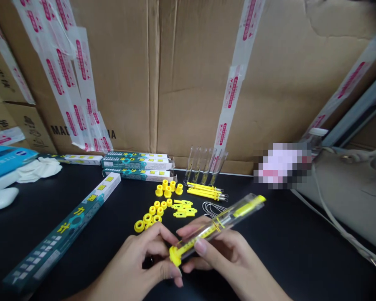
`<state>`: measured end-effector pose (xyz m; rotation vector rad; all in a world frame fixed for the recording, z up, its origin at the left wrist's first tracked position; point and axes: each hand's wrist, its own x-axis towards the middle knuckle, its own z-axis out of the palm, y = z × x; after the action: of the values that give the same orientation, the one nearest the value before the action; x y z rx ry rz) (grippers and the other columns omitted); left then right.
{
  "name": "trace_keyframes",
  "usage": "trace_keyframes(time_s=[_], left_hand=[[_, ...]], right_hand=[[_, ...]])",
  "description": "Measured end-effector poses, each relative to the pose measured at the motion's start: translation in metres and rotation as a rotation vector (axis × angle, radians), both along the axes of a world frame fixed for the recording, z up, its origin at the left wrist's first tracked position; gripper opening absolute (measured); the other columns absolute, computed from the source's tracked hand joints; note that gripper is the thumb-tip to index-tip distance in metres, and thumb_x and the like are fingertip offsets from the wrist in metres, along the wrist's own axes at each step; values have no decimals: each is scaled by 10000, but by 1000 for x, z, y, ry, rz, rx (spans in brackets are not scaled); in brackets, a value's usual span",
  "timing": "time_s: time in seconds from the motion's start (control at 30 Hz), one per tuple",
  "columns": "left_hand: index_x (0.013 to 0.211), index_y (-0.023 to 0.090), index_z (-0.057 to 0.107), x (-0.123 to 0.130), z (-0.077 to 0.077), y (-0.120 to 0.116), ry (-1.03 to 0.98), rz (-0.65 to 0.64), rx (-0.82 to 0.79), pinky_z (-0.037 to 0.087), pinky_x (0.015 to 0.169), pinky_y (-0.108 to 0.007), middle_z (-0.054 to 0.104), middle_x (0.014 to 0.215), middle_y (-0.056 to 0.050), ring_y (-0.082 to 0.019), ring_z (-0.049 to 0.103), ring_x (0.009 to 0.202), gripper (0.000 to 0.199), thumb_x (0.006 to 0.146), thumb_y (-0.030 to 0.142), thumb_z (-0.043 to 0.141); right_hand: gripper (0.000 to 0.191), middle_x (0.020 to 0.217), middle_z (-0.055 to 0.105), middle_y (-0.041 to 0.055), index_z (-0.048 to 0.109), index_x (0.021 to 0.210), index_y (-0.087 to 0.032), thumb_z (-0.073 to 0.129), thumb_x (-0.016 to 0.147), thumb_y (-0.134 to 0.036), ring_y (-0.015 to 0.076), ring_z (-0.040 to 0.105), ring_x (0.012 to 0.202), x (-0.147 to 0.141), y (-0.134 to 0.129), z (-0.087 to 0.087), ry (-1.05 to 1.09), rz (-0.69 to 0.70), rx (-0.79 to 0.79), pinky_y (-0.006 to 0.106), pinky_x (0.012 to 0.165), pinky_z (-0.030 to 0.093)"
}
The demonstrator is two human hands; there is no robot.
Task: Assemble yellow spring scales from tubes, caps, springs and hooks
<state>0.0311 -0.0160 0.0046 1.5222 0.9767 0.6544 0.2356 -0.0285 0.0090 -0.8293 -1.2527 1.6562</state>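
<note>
A spring scale (pixel 207 230) with a clear tube and a yellow scale inside slants up to the right. My right hand (pixel 225 255) grips its tube, thumb on the near side. At the lower end, my left hand (pixel 147 259) has its thumb and fingers closed around the yellow end cap (pixel 175 256). A yellow piece (pixel 250 206) sticks out of the upper end. Just beyond lie yellow collars and rings (pixel 148 218), flat yellow tabs (pixel 184 209) and bent wire hooks (pixel 214 208). Farther back are yellow inner rods with springs (pixel 205 192).
Several clear tubes (pixel 203 165) stand upright against the cardboard wall (pixel 188 83). Printed narrow boxes (pixel 136 163) are stacked behind, and a long box (pixel 65 225) lies at left. A white cloth (pixel 40 169) is far left; a grey bag (pixel 351 196) with straps sits right.
</note>
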Motion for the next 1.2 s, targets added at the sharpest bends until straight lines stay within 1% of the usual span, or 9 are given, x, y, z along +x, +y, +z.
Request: trace_keyframes(time_s=[0.1, 0.3, 0.5, 0.6, 0.7, 0.8, 0.97, 1.07, 1.2], left_hand=[[794, 238, 512, 0, 0, 0, -20, 31, -10, 485, 754, -256, 802, 721, 45, -182, 741, 750, 221, 802, 260, 732], [684, 228, 548, -1, -1, -3, -20, 136, 2, 505, 730, -258, 795, 735, 43, -190, 740, 741, 212, 723, 183, 751], [650, 234, 598, -3, -6, -6, 48, 185, 145, 509, 706, -231, 770, 710, 51, -169, 716, 704, 151, 779, 173, 648], [695, 239, 612, -4, -8, -6, 85, 212, 237, 503, 660, -221, 753, 722, 48, -159, 686, 668, 129, 818, 207, 635], [791, 245, 659, -5, -7, -7, 131, 243, 366, 493, 658, -225, 756, 792, 35, -165, 643, 687, 130, 785, 321, 765], [771, 238, 664, -5, -5, -6, 136, 247, 373, 483, 622, -228, 749, 748, 32, -158, 614, 634, 178, 759, 353, 799], [692, 233, 698, -6, -7, -4, 67, 229, 264, 523, 675, -222, 762, 705, 39, -172, 693, 683, 173, 783, 346, 792], [702, 244, 747, -6, -9, -4, 37, 246, 294, 546, 713, -225, 756, 682, 45, -171, 701, 669, 170, 789, 379, 804], [719, 248, 760, -7, -10, -5, 48, 199, 326, 560, 717, -217, 777, 715, 43, -171, 719, 675, 170, 811, 385, 797]], right_hand=[[398, 886, 754, 11, 709, 1143, -225, 853, 796, -358, 143, 733, 746, -2, -1, 1, 48, -52, -105, 275, 738, 635], [344, 823, 796, 40, 708, 970, -159, 905, 734, -315, 139, 756, 725, -2, 1, -2, 78, -37, -164, 241, 724, 628], [402, 764, 813, 41, 674, 876, -156, 966, 629, -279, 130, 754, 652, -3, -1, 1, 41, -67, -220, 212, 656, 623], [388, 746, 812, 31, 656, 861, -162, 959, 643, -270, 124, 759, 644, -5, 0, 3, 37, -88, -244, 200, 648, 621], [328, 849, 826, 44, 648, 830, -172, 933, 689, -254, 140, 777, 721, -6, 2, 3, 40, -122, -199, 217, 681, 627], [314, 929, 828, 57, 649, 795, -179, 932, 683, -254, 159, 776, 764, -5, 4, -1, 44, -107, -110, 246, 709, 624], [320, 880, 836, 46, 642, 786, -198, 935, 662, -233, 155, 774, 706, -4, 4, -9, -8, -67, -71, 249, 697, 607], [357, 857, 833, 36, 634, 757, -201, 956, 604, -207, 176, 775, 678, -4, 4, -11, -24, -52, -77, 275, 669, 615], [307, 805, 826, 35, 645, 772, -190, 924, 678, -274, 159, 771, 665, -4, 3, -12, -8, -47, -70, 268, 671, 615]])
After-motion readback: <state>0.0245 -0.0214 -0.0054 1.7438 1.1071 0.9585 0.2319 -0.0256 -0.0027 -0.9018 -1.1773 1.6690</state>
